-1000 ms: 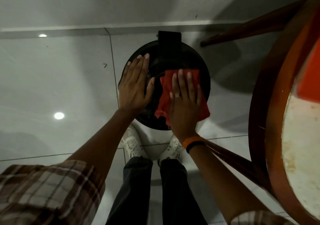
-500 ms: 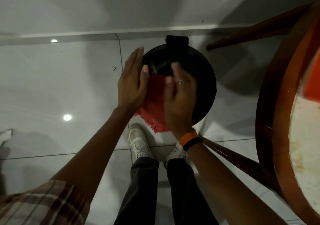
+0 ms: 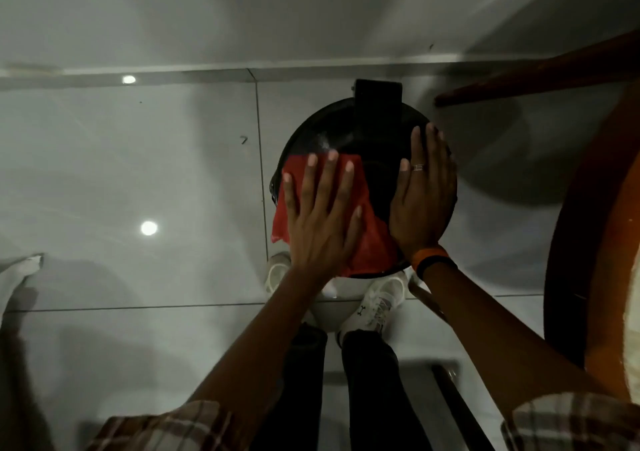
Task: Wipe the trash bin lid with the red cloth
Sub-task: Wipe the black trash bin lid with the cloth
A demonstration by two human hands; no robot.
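Note:
A round black trash bin lid [image 3: 374,142] sits on the floor close to the wall, with a black hinge tab [image 3: 378,100] at its far edge. The red cloth [image 3: 372,242] lies over the lid's left and near part. My left hand [image 3: 322,222] presses flat on the cloth with its fingers spread. My right hand [image 3: 422,201], with a ring and an orange wristband, rests flat on the bare right side of the lid, next to the cloth. The bin body below the lid is hidden.
A round wooden table [image 3: 571,242] fills the right edge, and one of its legs [image 3: 536,72] slants along the wall behind the bin. My white shoes [image 3: 377,301] stand just under the lid. A pale cloth [image 3: 17,277] lies at the left edge on the glossy tiles.
The cloth passed from under my right hand to under my left hand and slid to the lid's left side. My right hand moved to the lid's right side.

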